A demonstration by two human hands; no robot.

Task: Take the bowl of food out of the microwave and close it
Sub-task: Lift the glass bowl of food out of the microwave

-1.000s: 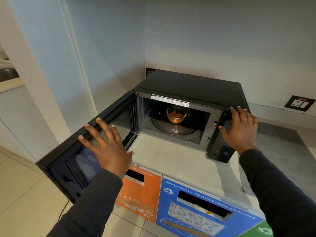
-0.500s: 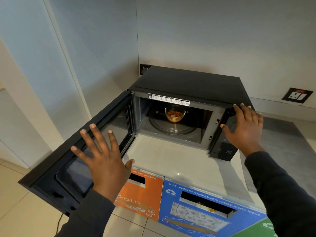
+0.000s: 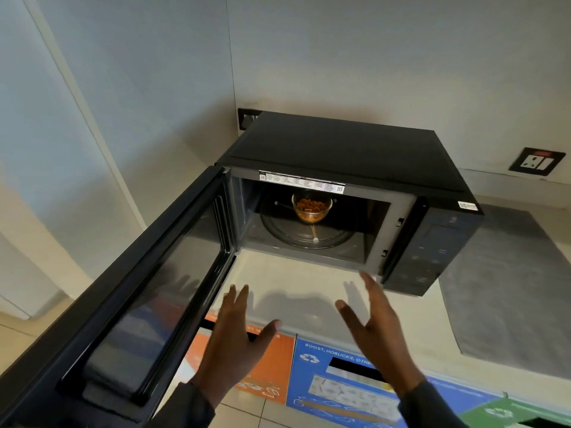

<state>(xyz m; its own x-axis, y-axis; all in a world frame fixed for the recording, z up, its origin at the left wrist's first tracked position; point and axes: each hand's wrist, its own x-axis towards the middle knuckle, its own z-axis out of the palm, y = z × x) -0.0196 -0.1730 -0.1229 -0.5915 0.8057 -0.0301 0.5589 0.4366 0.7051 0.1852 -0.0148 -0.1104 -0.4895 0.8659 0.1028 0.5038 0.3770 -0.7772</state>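
Note:
A black microwave (image 3: 346, 143) stands on a pale counter (image 3: 296, 282) in the corner, its door (image 3: 145, 291) swung wide open to the left. Inside, on the round turntable (image 3: 296, 236), sits a clear glass bowl (image 3: 312, 208) of orange-brown food. My left hand (image 3: 238, 338) hovers open, fingers spread, in front of the cavity near the counter's front edge. My right hand (image 3: 377, 329) is beside it, also open, palm turned inward. Neither hand touches the microwave or the bowl.
A grey mat (image 3: 506, 288) lies on the counter right of the microwave. A wall socket (image 3: 537, 161) is on the back wall. Below the counter are orange (image 3: 268, 375), blue (image 3: 340, 387) and green (image 3: 506, 412) recycling bin fronts. Walls close in at left and behind.
My left hand has left the door and my right hand has left the microwave's control side. Both have come together in front of the open cavity. The camera has moved closer.

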